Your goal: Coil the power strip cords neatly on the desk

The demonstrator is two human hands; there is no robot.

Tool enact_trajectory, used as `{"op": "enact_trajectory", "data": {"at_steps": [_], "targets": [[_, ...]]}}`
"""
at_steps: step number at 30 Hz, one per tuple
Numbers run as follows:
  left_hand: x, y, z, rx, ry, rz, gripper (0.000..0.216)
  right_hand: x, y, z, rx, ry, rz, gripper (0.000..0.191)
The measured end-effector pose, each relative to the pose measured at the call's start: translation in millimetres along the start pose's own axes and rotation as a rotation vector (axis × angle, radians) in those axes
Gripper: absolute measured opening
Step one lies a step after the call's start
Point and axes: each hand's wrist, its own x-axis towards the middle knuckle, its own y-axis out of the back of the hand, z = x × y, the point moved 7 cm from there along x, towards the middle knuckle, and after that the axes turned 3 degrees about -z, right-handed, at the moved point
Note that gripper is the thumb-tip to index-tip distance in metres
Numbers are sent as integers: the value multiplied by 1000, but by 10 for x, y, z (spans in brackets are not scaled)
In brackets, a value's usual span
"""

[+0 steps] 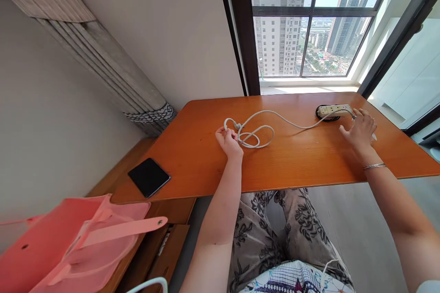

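A white power strip (334,110) lies at the far right of the orange-brown wooden table (295,165), over a dark round cable hole (326,116). Its white cord (295,124) runs left across the table and ends in loose loops (254,136). My left hand (228,140) is closed on the looped end of the cord, near the plug. My right hand (360,129) rests at the near end of the power strip, fingers curled where the cord leaves it.
A black phone (149,176) lies on the table's near left corner. A pink bag (74,242) sits at the lower left over a wooden shelf. A folded grey mat leans on the wall. A window stands behind the table.
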Motion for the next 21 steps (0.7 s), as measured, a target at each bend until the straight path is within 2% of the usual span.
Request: {"op": "enact_trajectory", "data": {"at_steps": [3, 6, 9, 11, 13, 15, 19, 21], "targets": [[-75, -136, -65, -57, 101, -126, 18, -82, -65, -559, 59, 248, 9, 64], [-154, -246, -111, -83, 191, -256, 16, -233, -194, -1170, 137, 431, -58, 60], [-223, -324, -143, -88, 265, -389, 15, -391, -348, -1727, 199, 564, -164, 64], [-258, -358, -153, -86, 302, -462, 14, -444, -429, -1988, 216, 599, -216, 69], [-275, -373, -154, -79, 320, -498, 14, -430, -491, -2125, 238, 580, -261, 72], [-268, -372, -139, -76, 313, -493, 12, -369, -555, -2139, 282, 514, -330, 72], [-205, -335, -104, -98, 272, -407, 8, -306, -683, -1962, 348, 419, -555, 46], [-150, -278, -98, -108, 255, -310, 10, -321, -665, -1822, 340, 417, -592, 41]]}}
